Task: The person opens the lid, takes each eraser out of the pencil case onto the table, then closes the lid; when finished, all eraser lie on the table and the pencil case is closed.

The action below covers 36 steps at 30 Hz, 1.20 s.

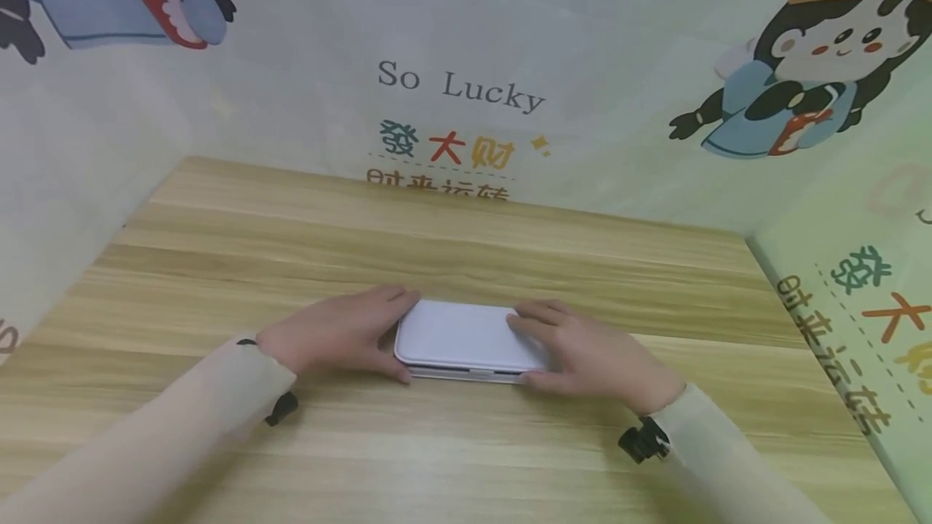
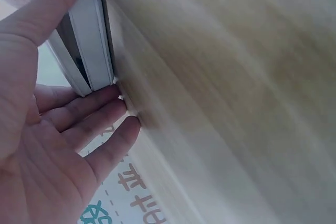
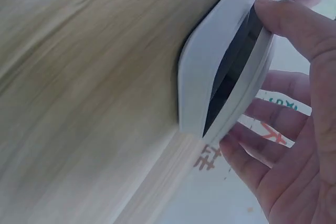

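Note:
A flat white case point(image 1: 459, 334) with rounded corners lies on the wooden table between both hands. Its lid stands slightly ajar along the front, and the right wrist view shows a dark gap between lid and lower shell point(image 3: 202, 77). My left hand point(image 1: 345, 331) holds the left end, thumb at the front edge and fingers about the end and back. The right hand point(image 1: 586, 350) grips the right end, its thumb point(image 3: 278, 14) at the front gap and its fingers over the lid's far side. What lies inside the case is hidden.
The wooden tabletop point(image 1: 437, 459) extends around the case. Behind it and at both sides hang pale printed sheets point(image 1: 582, 103) with cartoon figures and lettering. A small black device point(image 1: 644, 439) sits at the right wrist, another point(image 1: 282, 408) at the left.

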Tool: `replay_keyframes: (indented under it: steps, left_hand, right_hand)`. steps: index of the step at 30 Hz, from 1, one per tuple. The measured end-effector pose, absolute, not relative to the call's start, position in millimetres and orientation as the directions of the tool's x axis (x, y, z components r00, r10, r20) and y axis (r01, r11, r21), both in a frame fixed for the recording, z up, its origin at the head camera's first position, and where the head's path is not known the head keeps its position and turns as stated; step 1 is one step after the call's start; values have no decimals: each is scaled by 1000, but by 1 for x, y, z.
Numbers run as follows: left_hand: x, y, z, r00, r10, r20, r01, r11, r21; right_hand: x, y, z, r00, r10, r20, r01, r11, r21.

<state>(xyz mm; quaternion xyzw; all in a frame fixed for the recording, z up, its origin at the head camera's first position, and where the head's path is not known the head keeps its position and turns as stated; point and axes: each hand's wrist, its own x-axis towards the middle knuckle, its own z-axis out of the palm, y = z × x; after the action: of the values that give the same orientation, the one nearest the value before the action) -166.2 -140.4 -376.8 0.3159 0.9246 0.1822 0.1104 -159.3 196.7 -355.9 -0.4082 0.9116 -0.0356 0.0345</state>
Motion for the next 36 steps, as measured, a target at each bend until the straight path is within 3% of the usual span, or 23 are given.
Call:
replay_keyframes:
  steps: [6,16,23,30,36]
  left_hand:
    - [-164,-144,-375,-787,604,-129,490,738,464]
    - [-163,-146,-378,-797,589,-132,465,738,489]
    - [-163,-146,-379,-802,584,-125,465,742,482]
    - [-164,-148,-378,-813,564,-142,449,764,464]
    - [-162,-150,-379,-821,558,-125,445,760,474]
  right_hand:
    - [-158,209,-355,-686,-727,-31,-721,685,-101]
    - [-167,220,-356,-700,-714,22,-684,662,-306]
    - [-173,226,-357,-737,-669,95,-636,641,-430]
    - [-176,224,-355,-826,-546,143,-531,667,-523]
    - [-183,223,-354,-849,-492,194,-498,621,-605]
